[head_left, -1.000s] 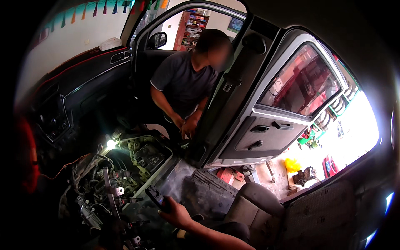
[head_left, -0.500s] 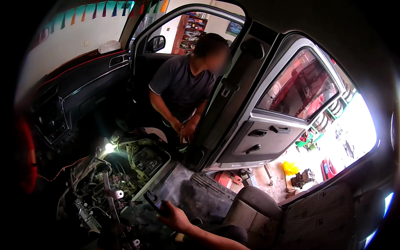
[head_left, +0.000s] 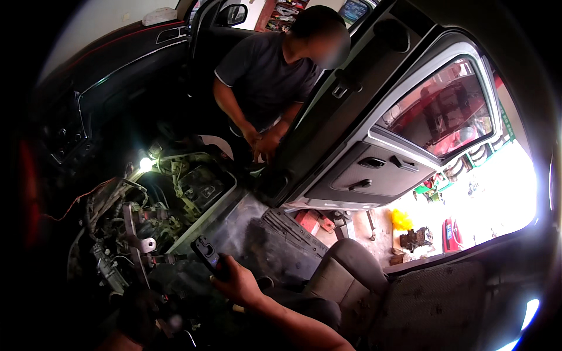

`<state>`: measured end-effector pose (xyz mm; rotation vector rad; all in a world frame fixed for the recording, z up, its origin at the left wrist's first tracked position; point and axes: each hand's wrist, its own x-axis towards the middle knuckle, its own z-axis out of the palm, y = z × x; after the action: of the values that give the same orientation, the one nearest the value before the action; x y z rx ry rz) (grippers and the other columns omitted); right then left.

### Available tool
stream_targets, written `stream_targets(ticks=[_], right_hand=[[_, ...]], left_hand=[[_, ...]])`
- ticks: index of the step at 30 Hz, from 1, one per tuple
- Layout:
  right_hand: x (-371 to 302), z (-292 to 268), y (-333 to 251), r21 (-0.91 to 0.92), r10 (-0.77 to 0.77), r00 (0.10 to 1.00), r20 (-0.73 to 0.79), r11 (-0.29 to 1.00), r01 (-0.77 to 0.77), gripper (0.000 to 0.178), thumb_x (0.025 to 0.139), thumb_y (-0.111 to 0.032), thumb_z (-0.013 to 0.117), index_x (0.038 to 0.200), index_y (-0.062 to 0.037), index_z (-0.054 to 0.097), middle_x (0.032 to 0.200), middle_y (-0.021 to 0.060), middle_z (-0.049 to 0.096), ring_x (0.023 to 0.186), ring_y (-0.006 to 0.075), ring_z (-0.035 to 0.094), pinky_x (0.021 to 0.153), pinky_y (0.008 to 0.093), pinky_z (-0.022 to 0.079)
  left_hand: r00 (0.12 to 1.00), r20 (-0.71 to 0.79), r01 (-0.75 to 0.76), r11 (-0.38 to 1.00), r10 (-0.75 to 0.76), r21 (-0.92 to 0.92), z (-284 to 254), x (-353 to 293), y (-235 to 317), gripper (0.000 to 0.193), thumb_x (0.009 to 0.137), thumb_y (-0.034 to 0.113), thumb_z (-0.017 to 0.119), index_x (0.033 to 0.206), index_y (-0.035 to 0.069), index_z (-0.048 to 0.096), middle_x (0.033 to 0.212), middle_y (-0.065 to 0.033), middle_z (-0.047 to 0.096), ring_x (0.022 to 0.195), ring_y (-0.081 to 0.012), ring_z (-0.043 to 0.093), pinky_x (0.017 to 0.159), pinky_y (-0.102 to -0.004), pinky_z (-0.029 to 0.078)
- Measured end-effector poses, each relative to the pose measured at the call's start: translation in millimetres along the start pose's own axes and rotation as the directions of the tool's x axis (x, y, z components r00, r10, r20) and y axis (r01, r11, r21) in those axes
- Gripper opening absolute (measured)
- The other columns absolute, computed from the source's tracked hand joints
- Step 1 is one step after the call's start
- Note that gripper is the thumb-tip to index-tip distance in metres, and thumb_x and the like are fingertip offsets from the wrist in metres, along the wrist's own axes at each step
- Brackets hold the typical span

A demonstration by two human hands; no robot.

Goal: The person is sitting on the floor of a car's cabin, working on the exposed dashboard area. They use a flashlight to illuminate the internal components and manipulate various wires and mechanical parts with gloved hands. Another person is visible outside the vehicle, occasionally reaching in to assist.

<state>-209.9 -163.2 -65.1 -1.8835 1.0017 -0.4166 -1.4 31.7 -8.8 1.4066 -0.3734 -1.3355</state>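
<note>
In my right hand [head_left: 240, 285] is a slim dark handheld device [head_left: 205, 251], with a curved, hook-like shape at its far end; its exact kind is unclear. My fingers are closed around its near end. Below it to the left, my left hand [head_left: 139, 316], which looks dark-gloved, is at the near edge of the exposed engine [head_left: 170, 219]. Shadow hides its fingers and anything they may hold. A flat metal bar [head_left: 133, 243] stands over the engine beyond that hand. A bright work lamp [head_left: 146, 164] shines at the engine's far side.
Another person [head_left: 263, 82] leans in at the far door opening, hands together. The door pillar [head_left: 345, 99] and open rear door [head_left: 380, 169] rise to the right. A grey seat [head_left: 342, 275] is near my right arm. The dashboard [head_left: 117, 64] runs along the left.
My view has shifted, and the surroundings sit differently in the picture. My left hand has come into sight at the lower left. The device remains in my right hand.
</note>
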Motion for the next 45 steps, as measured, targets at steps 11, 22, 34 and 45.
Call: stream_targets(ticks=[11,22,34,45], right_hand=[[1,-3,-8,-0.038,0.009,1.000,0.012,0.999,-0.009,0.061,0.078,-0.025,0.075,0.129,-0.0047,0.049,0.102,0.0161,0.065,0.094,0.0348,0.066,0.081,0.0402,0.052],[1,6,-3,-0.059,-0.008,1.000,0.014,0.998,0.009,0.061,0.077,-0.026,0.075,0.129,-0.0052,0.050,0.103,0.0186,0.066,0.094,0.0387,0.066,0.079,0.0428,0.053],[1,7,2,-0.050,-0.014,0.999,0.032,0.999,0.015,0.060,0.078,-0.029,0.074,0.128,-0.0066,0.049,0.108,0.0200,0.065,0.095,0.0413,0.065,0.078,0.0473,0.053],[0,5,-2,-0.058,0.007,0.999,0.051,0.998,-0.004,0.063,0.077,-0.026,0.074,0.131,-0.0042,0.048,0.106,0.0213,0.065,0.097,0.0400,0.065,0.081,0.0436,0.053]], left_hand=[[0.954,0.296,0.126,0.967,-0.056,-0.223,-20,26,-6,0.058,0.101,0.031,0.027,0.146,-0.006,0.032,0.144,-0.0254,0.044,0.130,-0.0382,0.048,0.112,-0.0483,0.038],[0.978,-0.173,-0.090,0.982,0.119,0.165,14,4,18,0.021,0.076,0.006,0.054,0.097,0.003,0.057,0.083,-0.0117,0.062,0.066,-0.0287,0.065,0.052,-0.0375,0.054],[0.957,-0.255,0.091,0.977,-0.139,-0.192,41,-6,53,0.023,0.073,0.008,0.055,0.095,0.003,0.060,0.081,-0.0104,0.063,0.064,-0.0274,0.064,0.053,-0.0382,0.055],[0.952,-0.269,0.093,0.976,-0.145,-0.196,35,-1,42,0.022,0.074,0.008,0.056,0.095,0.002,0.059,0.081,-0.0124,0.061,0.065,-0.0294,0.065,0.056,-0.0388,0.055]])
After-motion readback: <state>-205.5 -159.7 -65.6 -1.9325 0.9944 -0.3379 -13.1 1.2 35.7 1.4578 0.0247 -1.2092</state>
